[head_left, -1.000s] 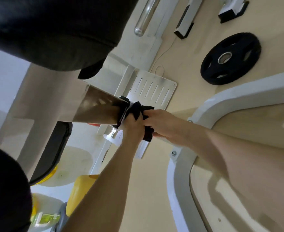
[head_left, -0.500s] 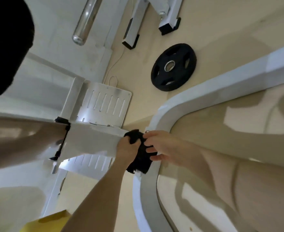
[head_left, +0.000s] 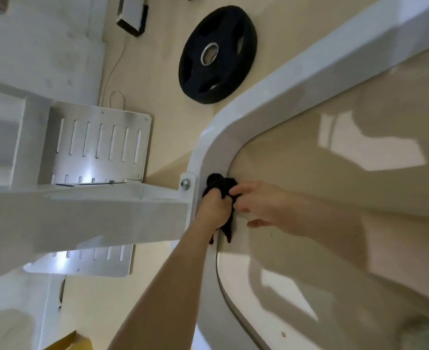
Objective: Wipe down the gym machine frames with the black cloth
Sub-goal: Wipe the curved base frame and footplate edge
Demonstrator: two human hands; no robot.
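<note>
Both hands and the crumpled black cloth [head_left: 220, 184] have slid right, off the white square cross beam [head_left: 94, 213] and onto the curved white metal frame tube [head_left: 216, 137], just past its bolted bracket [head_left: 190, 192]. The left hand [head_left: 212, 208] grips the cloth in a fist against the tube's inner edge. The right hand [head_left: 261, 205] lies loosely spread, fingertips touching the cloth's right side.

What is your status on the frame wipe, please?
Left hand grips cloth, pressed on curved frame by bolt. Right hand touches cloth. Nothing blocking frame.
</note>
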